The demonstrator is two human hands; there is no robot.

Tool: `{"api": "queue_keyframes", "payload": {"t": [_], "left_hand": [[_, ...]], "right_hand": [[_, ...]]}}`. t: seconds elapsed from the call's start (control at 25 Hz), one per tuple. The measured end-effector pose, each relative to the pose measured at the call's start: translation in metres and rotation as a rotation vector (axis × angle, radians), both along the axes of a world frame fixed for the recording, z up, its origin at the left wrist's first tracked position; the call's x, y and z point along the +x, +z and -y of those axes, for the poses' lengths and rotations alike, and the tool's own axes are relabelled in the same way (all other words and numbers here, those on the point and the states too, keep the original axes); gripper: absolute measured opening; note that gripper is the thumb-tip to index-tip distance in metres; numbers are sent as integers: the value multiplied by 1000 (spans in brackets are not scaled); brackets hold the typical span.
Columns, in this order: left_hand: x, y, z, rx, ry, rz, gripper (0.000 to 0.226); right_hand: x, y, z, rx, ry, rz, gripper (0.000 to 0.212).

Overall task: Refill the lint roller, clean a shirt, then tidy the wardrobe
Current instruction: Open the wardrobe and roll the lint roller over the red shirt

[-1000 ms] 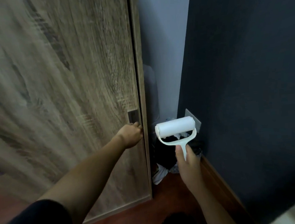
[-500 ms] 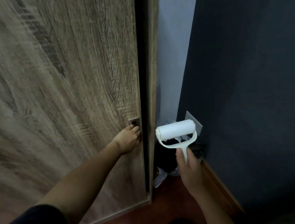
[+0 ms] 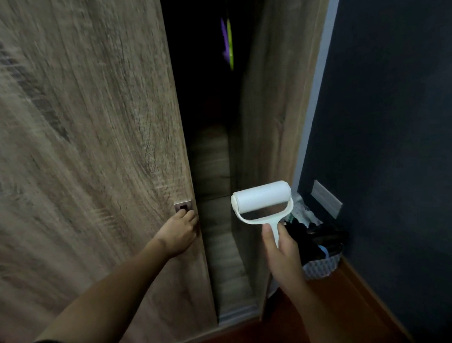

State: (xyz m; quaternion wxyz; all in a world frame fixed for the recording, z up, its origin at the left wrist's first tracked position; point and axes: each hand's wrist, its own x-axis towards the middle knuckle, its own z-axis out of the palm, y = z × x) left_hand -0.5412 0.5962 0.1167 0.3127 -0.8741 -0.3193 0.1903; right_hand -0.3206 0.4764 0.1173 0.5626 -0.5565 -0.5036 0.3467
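One lint roller [image 3: 262, 202], white, held upright in the right hand [image 3: 281, 251], fist clenched round its handle. Left hand [image 3: 180, 236]: fingers hooked at the one door [image 3: 83, 155] pull [image 3: 183, 207]. One basket [image 3: 321, 261] beside the wardrobe.

**Inspector:** State the access to the wardrobe.

**Assistant:** The sliding door [image 3: 83, 155] stands partly open, leaving a narrow upright gap [image 3: 213, 158] between its edge and the wardrobe side panel [image 3: 276, 99]. The left hand [image 3: 180, 236] rests at the door's recessed pull [image 3: 183, 207], at the gap's left margin.

**Inspector:** Anything in the gap?

**Assistant:** The interior is dark; a purple and green item [image 3: 227, 42] hangs high up, blurred. Lower down, only bare wood-grain panel shows.

**Inspector:** And to the right?

**Assistant:** The right hand [image 3: 283, 256] holds the lint roller [image 3: 262, 203] in front of the side panel. Beyond it, a full basket [image 3: 321, 265] occupies the corner against the dark wall [image 3: 405, 130]; passage there is tight.
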Motion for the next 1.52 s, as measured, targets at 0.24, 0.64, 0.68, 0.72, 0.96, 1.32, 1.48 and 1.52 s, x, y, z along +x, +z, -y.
{"api": "queue_keyframes", "payload": {"t": [0.24, 0.64, 0.68, 0.72, 0.96, 1.32, 1.48, 1.52], "left_hand": [[-112, -12, 12, 52, 167, -27, 46], [-247, -8, 42, 3, 389, 4, 37], [-256, -11, 42, 34, 357, 29, 39], [-263, -13, 44, 46, 354, 44, 38], [-283, -6, 53, 25, 427, 115, 14], [-274, -6, 55, 64, 372, 307, 15], [-214, 36, 28, 310, 97, 642, 22], [-198, 52, 18, 403, 105, 798, 22]], "right_hand": [[-78, -3, -12, 18, 91, 36, 18], [-159, 2, -13, 20, 199, 68, 21], [-165, 4, -14, 21, 201, 68, 21], [-169, 4, -15, 23, 197, 66, 21], [-187, -7, -19, -1, 210, 5, 25], [-193, -4, -44, -20, 279, 27, 26], [-189, 7, -71, -6, 295, 45, 23], [-187, 9, -78, 0, 299, 47, 23]]}}
